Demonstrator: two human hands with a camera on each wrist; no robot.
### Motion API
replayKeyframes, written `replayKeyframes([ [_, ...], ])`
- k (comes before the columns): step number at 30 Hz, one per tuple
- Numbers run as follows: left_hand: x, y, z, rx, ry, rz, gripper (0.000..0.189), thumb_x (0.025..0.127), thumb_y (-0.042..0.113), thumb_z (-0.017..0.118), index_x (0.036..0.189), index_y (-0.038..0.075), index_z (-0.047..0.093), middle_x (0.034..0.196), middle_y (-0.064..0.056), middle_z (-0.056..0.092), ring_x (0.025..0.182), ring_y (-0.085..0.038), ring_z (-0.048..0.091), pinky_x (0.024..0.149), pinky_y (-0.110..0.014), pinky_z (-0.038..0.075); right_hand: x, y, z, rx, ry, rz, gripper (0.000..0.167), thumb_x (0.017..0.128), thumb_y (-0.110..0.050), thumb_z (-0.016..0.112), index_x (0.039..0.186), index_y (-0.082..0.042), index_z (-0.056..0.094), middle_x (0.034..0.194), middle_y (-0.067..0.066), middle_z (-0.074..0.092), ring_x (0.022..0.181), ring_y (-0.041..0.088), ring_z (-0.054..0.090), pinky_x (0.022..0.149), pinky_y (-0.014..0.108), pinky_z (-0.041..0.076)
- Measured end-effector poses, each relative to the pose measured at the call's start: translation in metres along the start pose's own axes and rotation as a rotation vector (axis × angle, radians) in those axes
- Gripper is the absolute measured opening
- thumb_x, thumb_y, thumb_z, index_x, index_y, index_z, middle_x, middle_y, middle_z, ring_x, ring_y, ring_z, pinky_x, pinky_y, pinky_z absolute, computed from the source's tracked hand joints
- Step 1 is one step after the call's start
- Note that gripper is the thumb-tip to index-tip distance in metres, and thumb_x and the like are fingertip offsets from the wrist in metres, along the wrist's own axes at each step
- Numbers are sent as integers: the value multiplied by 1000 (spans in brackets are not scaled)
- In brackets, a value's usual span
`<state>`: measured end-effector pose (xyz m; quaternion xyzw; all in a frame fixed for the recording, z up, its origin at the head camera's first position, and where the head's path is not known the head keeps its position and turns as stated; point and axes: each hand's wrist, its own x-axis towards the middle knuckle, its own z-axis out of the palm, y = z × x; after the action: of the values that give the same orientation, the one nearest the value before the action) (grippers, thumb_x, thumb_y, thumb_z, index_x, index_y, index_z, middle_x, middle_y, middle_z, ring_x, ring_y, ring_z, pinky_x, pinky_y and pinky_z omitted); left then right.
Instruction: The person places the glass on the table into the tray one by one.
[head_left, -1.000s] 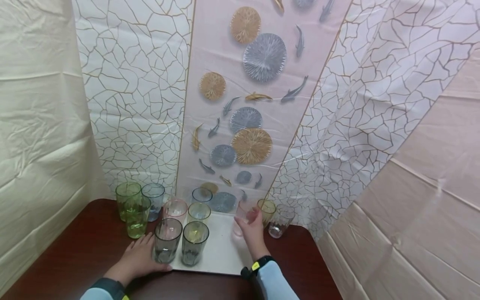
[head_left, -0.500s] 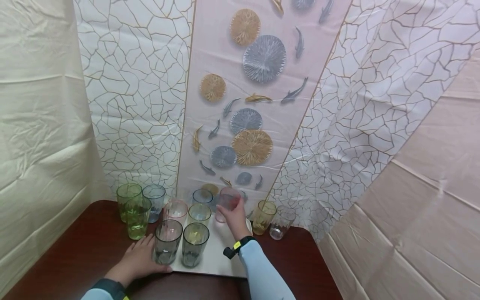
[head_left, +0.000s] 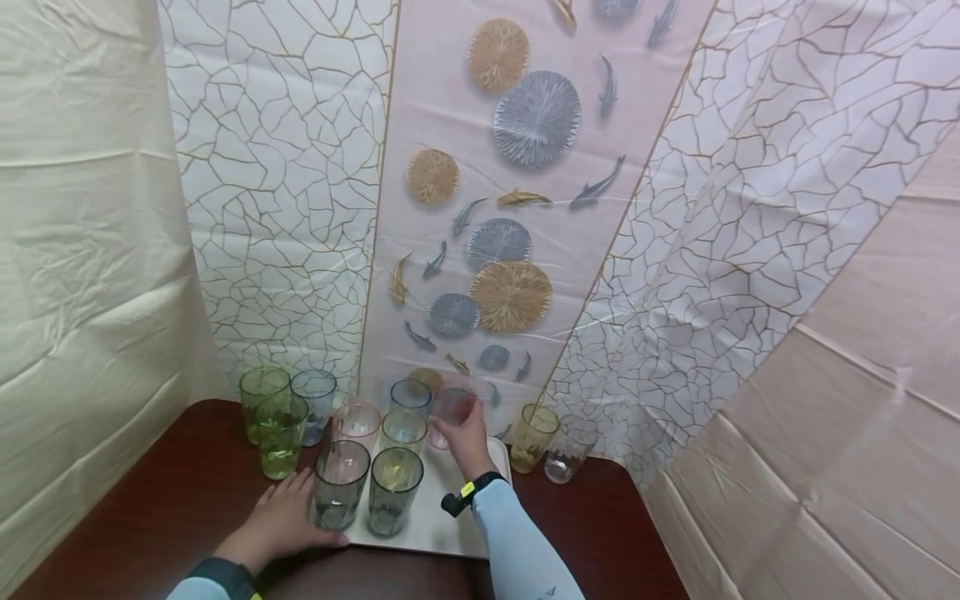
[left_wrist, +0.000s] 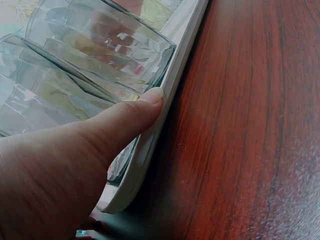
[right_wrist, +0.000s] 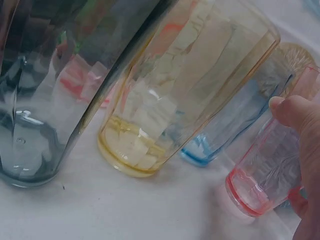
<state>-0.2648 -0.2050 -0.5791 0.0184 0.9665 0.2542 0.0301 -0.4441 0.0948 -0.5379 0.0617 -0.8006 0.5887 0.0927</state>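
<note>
A pink glass is gripped by my right hand at the back of the white tray. In the right wrist view, the base of this pink glass is at the tray surface, beside a blue glass; whether it touches cannot be told. My left hand rests at the tray's front left corner, its thumb against the rim and its fingers stretched along the left side. Two grey glasses stand near it on the tray. Behind them are a yellow glass and another pink glass.
Left of the tray, two green glasses and a blue glass stand on the dark red table. A yellow glass and a clear glass stand to its right. Patterned cloth hangs behind.
My right hand has carried the pink glass leftward from the tray's right side to beside the blue glass, then lowered it slightly. My left hand has stayed at the tray corner.
</note>
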Motion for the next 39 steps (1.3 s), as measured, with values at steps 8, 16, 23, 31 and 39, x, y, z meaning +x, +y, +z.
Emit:
replayKeyframes([
  [8,0,-1,1,3,6,0,147,66,88,87,161,-14,41,167,-44,33,154,-66,27,122,-84,20,0,12,5,-4,-20,33,93,91,-26,95,163,-10,39,150,18,60,143,36,57,121,55,47],
  [16,1,0,1,1,2,-5,147,66,87,88,161,-14,41,167,-44,32,155,-66,27,122,-84,19,-1,14,6,23,-16,40,93,91,-22,95,164,-10,38,152,19,59,147,39,54,124,57,43],
  [23,1,0,1,5,2,-6,146,66,88,88,161,-14,42,167,-44,33,154,-66,27,122,-84,19,-5,15,3,48,-37,55,109,86,-22,96,170,-7,28,166,26,45,156,44,43,127,58,39],
  [31,0,2,-2,7,3,0,144,67,87,87,159,-15,44,166,-45,34,153,-67,27,121,-85,21,-42,18,-35,-134,8,73,101,89,-20,96,166,-1,34,154,28,54,147,48,51,119,62,48],
  [39,4,-1,2,9,-14,-15,146,66,88,87,160,-14,43,167,-44,33,154,-67,26,123,-83,20,-81,37,-110,-85,67,14,83,93,-16,92,156,6,43,148,32,57,140,50,56,116,63,50],
])
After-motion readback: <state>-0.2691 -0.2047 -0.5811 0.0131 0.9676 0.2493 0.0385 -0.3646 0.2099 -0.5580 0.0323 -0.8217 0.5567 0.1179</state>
